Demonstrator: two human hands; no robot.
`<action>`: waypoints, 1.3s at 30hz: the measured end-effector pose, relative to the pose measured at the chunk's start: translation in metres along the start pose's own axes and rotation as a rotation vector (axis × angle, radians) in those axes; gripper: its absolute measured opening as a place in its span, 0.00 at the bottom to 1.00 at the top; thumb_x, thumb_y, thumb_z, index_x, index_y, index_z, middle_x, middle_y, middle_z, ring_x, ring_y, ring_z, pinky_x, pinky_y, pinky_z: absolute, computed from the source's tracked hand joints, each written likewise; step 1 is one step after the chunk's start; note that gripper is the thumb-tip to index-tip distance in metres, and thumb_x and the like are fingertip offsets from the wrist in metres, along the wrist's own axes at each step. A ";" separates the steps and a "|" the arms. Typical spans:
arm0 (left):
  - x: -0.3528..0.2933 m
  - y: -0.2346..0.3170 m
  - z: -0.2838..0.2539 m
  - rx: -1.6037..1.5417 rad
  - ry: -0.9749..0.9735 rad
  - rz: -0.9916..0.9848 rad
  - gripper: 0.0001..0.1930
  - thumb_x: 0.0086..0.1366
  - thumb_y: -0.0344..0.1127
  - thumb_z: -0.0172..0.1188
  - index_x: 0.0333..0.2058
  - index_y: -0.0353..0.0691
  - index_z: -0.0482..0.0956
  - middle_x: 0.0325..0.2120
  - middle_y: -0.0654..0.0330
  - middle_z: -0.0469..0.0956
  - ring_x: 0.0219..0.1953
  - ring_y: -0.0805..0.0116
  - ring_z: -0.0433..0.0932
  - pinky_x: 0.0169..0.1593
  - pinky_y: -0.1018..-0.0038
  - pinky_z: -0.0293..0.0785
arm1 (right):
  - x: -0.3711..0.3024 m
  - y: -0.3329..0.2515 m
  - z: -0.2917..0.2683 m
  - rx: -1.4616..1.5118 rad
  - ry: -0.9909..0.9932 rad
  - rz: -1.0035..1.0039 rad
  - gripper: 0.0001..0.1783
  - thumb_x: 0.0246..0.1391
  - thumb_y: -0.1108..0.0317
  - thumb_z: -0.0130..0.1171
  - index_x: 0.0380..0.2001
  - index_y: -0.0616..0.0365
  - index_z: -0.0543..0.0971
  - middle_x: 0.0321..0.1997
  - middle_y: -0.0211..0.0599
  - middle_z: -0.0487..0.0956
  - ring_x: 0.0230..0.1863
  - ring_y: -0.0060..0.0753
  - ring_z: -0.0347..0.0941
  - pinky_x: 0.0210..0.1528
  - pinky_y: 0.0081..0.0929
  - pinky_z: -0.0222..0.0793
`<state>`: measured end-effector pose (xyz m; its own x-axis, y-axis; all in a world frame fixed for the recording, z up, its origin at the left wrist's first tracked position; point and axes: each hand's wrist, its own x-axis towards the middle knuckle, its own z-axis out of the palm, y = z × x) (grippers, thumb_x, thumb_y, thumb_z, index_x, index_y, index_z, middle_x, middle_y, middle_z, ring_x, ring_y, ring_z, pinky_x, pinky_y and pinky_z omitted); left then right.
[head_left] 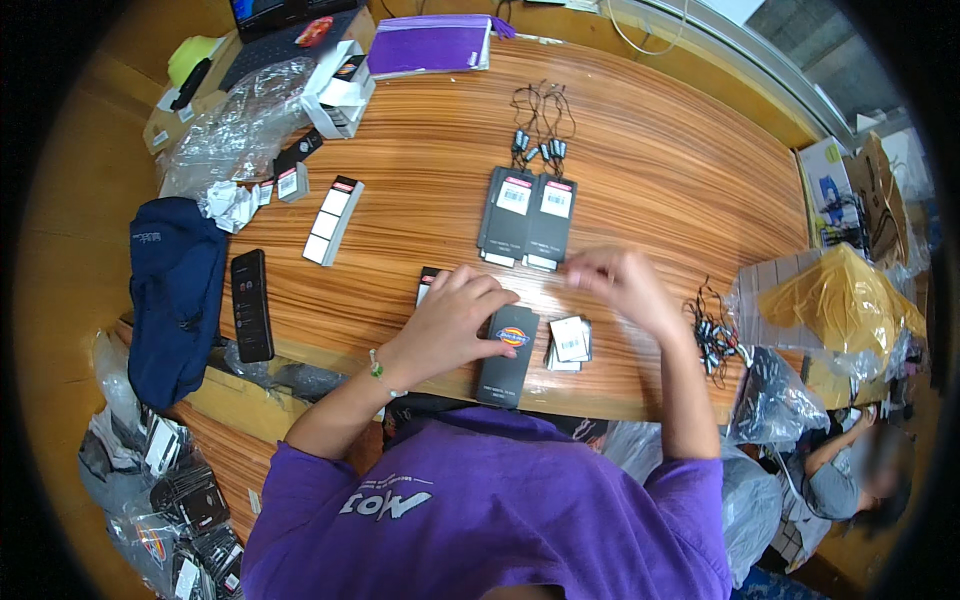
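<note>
- My left hand [455,320] lies flat, fingers spread, on the dark card tag [507,355], lower centre of the desk [650,180].
- My right hand [625,285] is blurred; I cannot tell its grip.
- The tag looks light, stiff and slick; I'd pinch its edges.

Your left hand [455,320] rests on a flat tag [507,355] at the near edge of the worktop [650,170], centre frame. Just right of it lies a small stack of labels [570,340], under your raised right hand [620,283]. Two tags [527,215] lie side by side above centre. A phone [251,305] lies at left, a bag [172,290] beyond it, cords [712,330] at right.
</note>
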<state>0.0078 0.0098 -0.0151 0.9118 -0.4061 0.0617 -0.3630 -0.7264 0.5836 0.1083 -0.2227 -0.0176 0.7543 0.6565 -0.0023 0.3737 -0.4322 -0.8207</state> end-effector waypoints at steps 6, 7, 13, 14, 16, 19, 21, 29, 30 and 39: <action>-0.004 0.000 0.004 -0.032 0.116 -0.040 0.22 0.42 0.40 0.69 0.38 0.41 0.78 0.35 0.64 0.73 0.42 0.64 0.66 0.49 0.68 0.62 | -0.051 -0.006 0.026 -0.330 0.021 -0.026 0.22 0.32 0.66 0.68 0.37 0.54 0.79 0.35 0.35 0.71 0.40 0.39 0.66 0.44 0.31 0.63; -0.005 0.002 0.004 -0.038 0.148 -0.036 0.22 0.42 0.40 0.70 0.39 0.41 0.78 0.34 0.64 0.74 0.41 0.64 0.67 0.47 0.69 0.63 | -0.055 -0.002 0.028 -0.300 0.072 -0.031 0.21 0.32 0.67 0.68 0.36 0.54 0.79 0.34 0.34 0.71 0.39 0.37 0.66 0.42 0.30 0.63; -0.017 0.006 0.003 -0.904 0.099 -0.354 0.16 0.52 0.26 0.62 0.41 0.33 0.74 0.36 0.58 0.76 0.37 0.71 0.75 0.41 0.78 0.71 | -0.067 0.001 0.037 0.386 0.134 0.374 0.08 0.42 0.77 0.64 0.29 0.62 0.77 0.30 0.28 0.75 0.26 0.16 0.65 0.31 0.16 0.64; -0.018 0.005 0.006 -1.094 0.105 -0.384 0.14 0.54 0.23 0.60 0.41 0.32 0.73 0.36 0.57 0.77 0.37 0.71 0.76 0.40 0.80 0.72 | -0.070 -0.003 0.039 0.485 0.148 0.323 0.09 0.42 0.77 0.64 0.29 0.63 0.77 0.31 0.29 0.75 0.25 0.15 0.65 0.30 0.16 0.63; -0.018 0.016 0.006 -1.086 0.141 -0.401 0.15 0.54 0.18 0.57 0.43 0.29 0.72 0.38 0.54 0.76 0.40 0.72 0.76 0.43 0.81 0.73 | -0.074 -0.019 0.043 0.667 0.200 0.242 0.09 0.42 0.78 0.64 0.30 0.63 0.77 0.33 0.30 0.76 0.25 0.15 0.64 0.30 0.15 0.62; -0.016 0.042 0.012 -1.047 0.155 -0.347 0.19 0.54 0.17 0.57 0.47 0.30 0.71 0.38 0.53 0.77 0.39 0.72 0.77 0.43 0.80 0.73 | -0.066 -0.047 0.057 0.399 0.351 0.050 0.18 0.37 0.77 0.67 0.35 0.61 0.75 0.28 0.28 0.73 0.24 0.15 0.63 0.29 0.16 0.61; -0.013 0.048 0.020 -1.007 0.201 -0.325 0.18 0.55 0.19 0.57 0.47 0.31 0.72 0.36 0.56 0.77 0.38 0.74 0.76 0.42 0.81 0.73 | -0.062 -0.049 0.066 0.263 0.452 0.020 0.24 0.35 0.76 0.69 0.39 0.59 0.72 0.25 0.26 0.70 0.25 0.16 0.63 0.30 0.16 0.61; -0.010 0.043 0.017 -0.996 0.281 -0.341 0.17 0.57 0.19 0.55 0.47 0.30 0.71 0.36 0.57 0.77 0.37 0.77 0.75 0.41 0.84 0.71 | -0.117 0.023 -0.041 -0.033 0.853 0.312 0.07 0.51 0.72 0.55 0.32 0.65 0.77 0.30 0.37 0.77 0.30 0.25 0.71 0.35 0.22 0.67; -0.010 0.041 0.016 -0.996 0.292 -0.348 0.17 0.57 0.19 0.55 0.47 0.30 0.71 0.36 0.57 0.77 0.37 0.77 0.75 0.40 0.84 0.71 | -0.129 0.032 -0.055 -0.186 0.894 0.350 0.06 0.49 0.75 0.56 0.31 0.64 0.77 0.28 0.39 0.77 0.29 0.29 0.72 0.34 0.23 0.67; 0.002 0.052 0.022 -0.995 0.258 -0.367 0.16 0.58 0.22 0.56 0.47 0.34 0.71 0.31 0.63 0.77 0.31 0.83 0.73 0.32 0.88 0.68 | -0.176 0.050 -0.068 -0.420 0.530 0.637 0.07 0.39 0.73 0.62 0.25 0.60 0.77 0.27 0.37 0.75 0.32 0.40 0.72 0.35 0.32 0.66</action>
<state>-0.0134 -0.0406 -0.0026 0.9878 -0.0430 -0.1500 0.1518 0.0410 0.9876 0.0306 -0.4018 -0.0196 0.9939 -0.1048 -0.0347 -0.1086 -0.8707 -0.4797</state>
